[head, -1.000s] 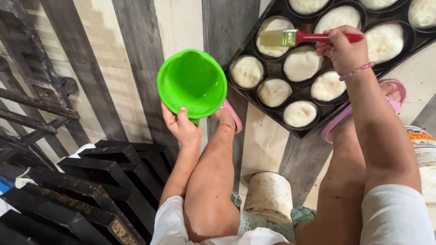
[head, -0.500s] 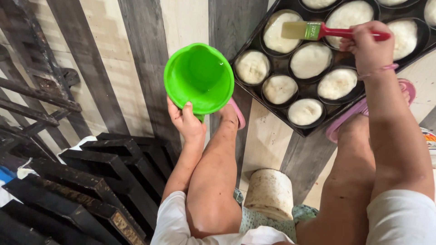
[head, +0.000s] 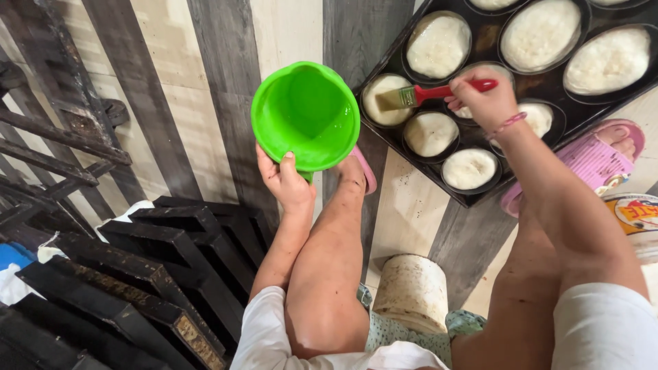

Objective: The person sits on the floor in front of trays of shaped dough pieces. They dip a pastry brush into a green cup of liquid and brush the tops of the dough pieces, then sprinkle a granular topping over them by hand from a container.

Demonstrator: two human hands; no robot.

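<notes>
My left hand (head: 286,179) grips a bright green plastic bowl (head: 306,114) by its handle, held above the floor beside my left knee. My right hand (head: 485,103) holds a red-handled pastry brush (head: 432,92). Its bristles rest on a round of pale dough (head: 384,98) at the near left of a black baking tray (head: 493,38). The tray lies on the striped floor and holds several rounds of dough in round cups. A pink beaded band circles my right wrist.
Dark, stacked rectangular baking tins (head: 137,274) lie at lower left. A dark metal rack (head: 48,137) stands at far left. A pale cylindrical stool (head: 411,291) sits between my legs. Pink sandals (head: 589,161) are on my feet. A printed tub (head: 641,223) stands at right.
My right hand has carried the brush from a dough round farther back to one at the tray's near left. The green bowl stays in my left hand.
</notes>
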